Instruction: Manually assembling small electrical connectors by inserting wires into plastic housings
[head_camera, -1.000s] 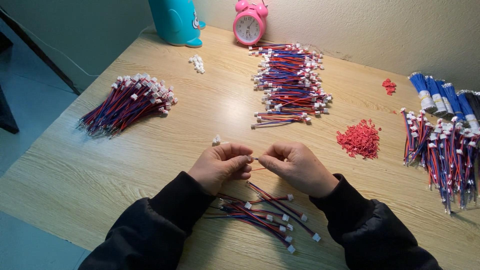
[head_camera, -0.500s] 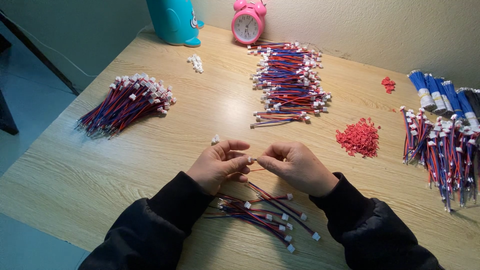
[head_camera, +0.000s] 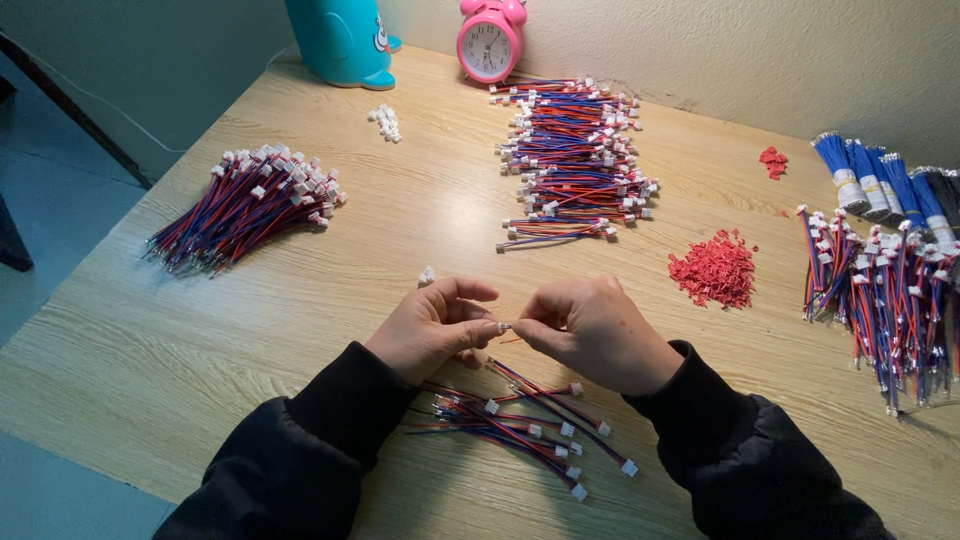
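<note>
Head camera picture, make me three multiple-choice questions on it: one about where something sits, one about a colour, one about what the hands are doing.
1. Where does the pink alarm clock stand?
A. at the far edge of the table, by the wall
B. under the hands
C. on the floor

2. What colour is the heap of small loose bits beyond the right hand?
A. white
B. red
C. green

3. How are the left hand and right hand placed?
A. flat on the table, apart
B. fingertips together, pinching a small part between them
C. each lifting a wire bundle

Answers: 1 A, the clock is next to the teal container at the wall; 2 B, the heap is plainly red; 3 B, the fingertips meet above the loose wires.
</note>
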